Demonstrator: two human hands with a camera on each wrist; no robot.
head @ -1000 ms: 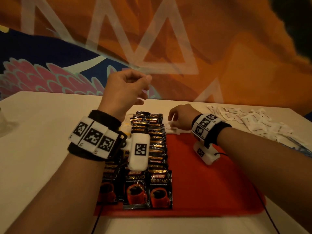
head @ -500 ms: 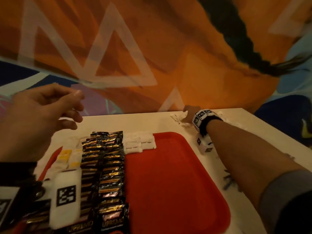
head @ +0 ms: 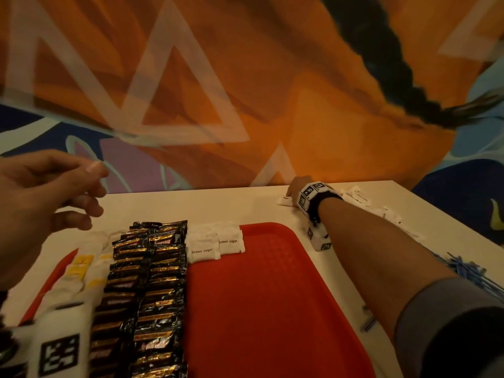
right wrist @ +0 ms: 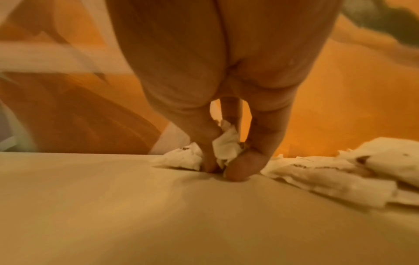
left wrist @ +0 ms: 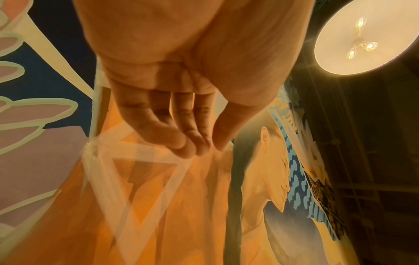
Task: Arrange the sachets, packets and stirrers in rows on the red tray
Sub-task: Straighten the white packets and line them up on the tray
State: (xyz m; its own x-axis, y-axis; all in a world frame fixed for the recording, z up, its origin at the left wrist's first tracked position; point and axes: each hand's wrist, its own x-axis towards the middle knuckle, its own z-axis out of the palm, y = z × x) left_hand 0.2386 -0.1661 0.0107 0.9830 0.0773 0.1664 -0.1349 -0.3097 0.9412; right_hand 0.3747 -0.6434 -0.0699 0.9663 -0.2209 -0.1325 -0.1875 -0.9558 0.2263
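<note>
Sachets (head: 377, 211) lay loose on the white bench (head: 174, 205) beyond the red tray (head: 272, 296). On the tray's left part stood rows of black coffee packets (head: 152, 268), with brown sugar sachets (head: 215, 242) just beside them at the tray's far edge. Above the tray's left side hovered the left hand (head: 32, 211), grip loosely curled, empty. Past the tray's far right corner, the right hand (right wrist: 226, 125) pinched a white sachet (right wrist: 226, 145).

Dim warm lamplight, motion blur, edge distortion
</note>
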